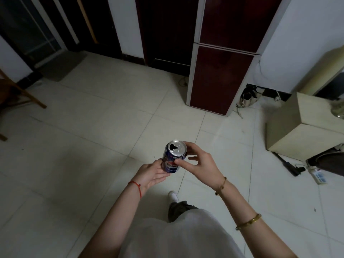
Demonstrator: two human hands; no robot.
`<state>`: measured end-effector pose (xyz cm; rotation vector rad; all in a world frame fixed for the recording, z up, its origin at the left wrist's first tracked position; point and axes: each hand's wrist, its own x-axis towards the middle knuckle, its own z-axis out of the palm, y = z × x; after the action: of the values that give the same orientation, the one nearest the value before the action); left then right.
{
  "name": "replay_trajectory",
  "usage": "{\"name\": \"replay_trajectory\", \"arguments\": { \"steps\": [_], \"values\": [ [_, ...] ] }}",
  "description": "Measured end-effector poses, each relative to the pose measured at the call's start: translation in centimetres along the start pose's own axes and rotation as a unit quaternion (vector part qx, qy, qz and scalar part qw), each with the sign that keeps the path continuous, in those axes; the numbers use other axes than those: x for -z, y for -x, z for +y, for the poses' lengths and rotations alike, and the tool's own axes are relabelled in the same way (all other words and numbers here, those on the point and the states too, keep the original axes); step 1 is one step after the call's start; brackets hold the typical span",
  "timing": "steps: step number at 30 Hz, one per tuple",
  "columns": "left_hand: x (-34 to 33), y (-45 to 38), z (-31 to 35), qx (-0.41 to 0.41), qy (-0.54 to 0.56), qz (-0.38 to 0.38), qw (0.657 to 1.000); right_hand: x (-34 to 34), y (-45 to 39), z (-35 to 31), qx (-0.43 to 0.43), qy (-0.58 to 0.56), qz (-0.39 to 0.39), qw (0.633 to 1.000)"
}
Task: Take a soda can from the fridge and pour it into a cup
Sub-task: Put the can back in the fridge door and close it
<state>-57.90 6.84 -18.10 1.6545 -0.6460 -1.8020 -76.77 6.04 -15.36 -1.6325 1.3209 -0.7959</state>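
The can (173,158) sits between both hands, held out in front of the body above the tiled floor (93,136). It is blue, roughly upright with a slight tilt, and its silver top shows an open mouth hole. The left hand (151,173) cups it from below and from the left, fingers curled round the lower body. The right hand (200,163) comes from the right: its thumb presses on the can's side near the label, its index finger curls at the top rim, and the other fingers hang loosely curled, apart from the can. A red cord (136,189) circles the left wrist; gold bracelets (248,221) ring the right forearm. Beyond the hands, ahead and to the right, stands the fridge (221,71), dark red, both doors closed. Farther right of the right hand is a beige cabinet (305,131), with a power strip (317,174) on the floor near it.
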Motion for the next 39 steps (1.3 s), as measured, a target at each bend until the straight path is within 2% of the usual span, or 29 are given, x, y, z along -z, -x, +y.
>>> {"name": "replay_trajectory", "arguments": {
  "steps": [7, 15, 30, 39],
  "values": [
    [0.8, -7.9, 10.7, -0.022, 0.027, 0.023, 0.999, 2.5, -14.1, -1.6, 0.030, 0.007, -0.019, 0.999],
    [3.1, -17.6, 19.9, -0.019, 0.034, 0.027, 0.999, 3.2, -27.5, -1.9, 0.036, 0.011, -0.021, 0.999],
    [11.5, -37.8, 41.1, -0.034, -0.035, -0.016, 0.999, 1.2, -55.5, -4.3, 0.014, -0.006, 0.034, 0.999],
    [10.4, -47.3, 50.5, -0.018, -0.082, -0.076, 0.994, 4.4, -66.3, -4.0, -0.020, -0.013, 0.080, 0.996]
  ]
}}
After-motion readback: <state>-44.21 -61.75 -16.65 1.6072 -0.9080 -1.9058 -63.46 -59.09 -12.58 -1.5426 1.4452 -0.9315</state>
